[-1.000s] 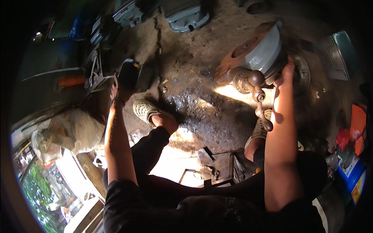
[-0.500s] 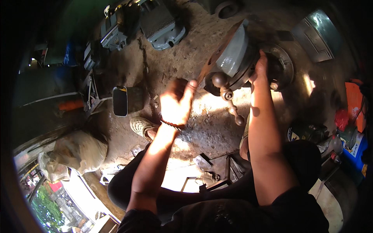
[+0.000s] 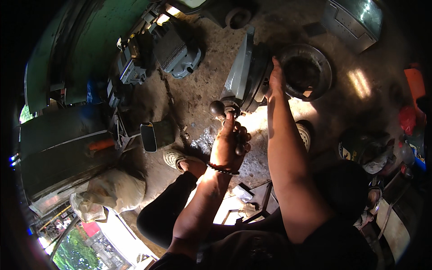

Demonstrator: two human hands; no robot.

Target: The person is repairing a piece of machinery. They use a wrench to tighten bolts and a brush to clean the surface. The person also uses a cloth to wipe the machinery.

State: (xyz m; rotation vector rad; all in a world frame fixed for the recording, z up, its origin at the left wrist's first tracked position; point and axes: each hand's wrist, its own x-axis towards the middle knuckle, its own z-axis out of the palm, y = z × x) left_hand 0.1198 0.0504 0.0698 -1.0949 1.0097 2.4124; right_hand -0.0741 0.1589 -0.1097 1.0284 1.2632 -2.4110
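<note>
A heavy grey-painted machine part (image 3: 237, 67) with a dark round base (image 3: 259, 74) stands tilted on its side in front of me. My right hand (image 3: 276, 82) braces its right side, the thumb pointing up and the other fingers mostly hidden against the metal. A crank handle with ball ends (image 3: 217, 108) sits at the part's near end. My left hand (image 3: 228, 146) is closed round the handle's arm, thumb along it. Part of the handle is hidden by that hand.
Right of the part lies a dark round pan (image 3: 327, 76). Grey cast-metal vises (image 3: 177, 51) stand at the back left. A box-shaped block with a dark top (image 3: 148, 137) is left of my foot. A metal case (image 3: 353, 22) lies at far right, a plastic bag (image 3: 119, 189) near left.
My left hand has left the part's flat edge and taken hold of the crank handle. The part has turned and shifted left, away from the pan. My right hand stays on it.
</note>
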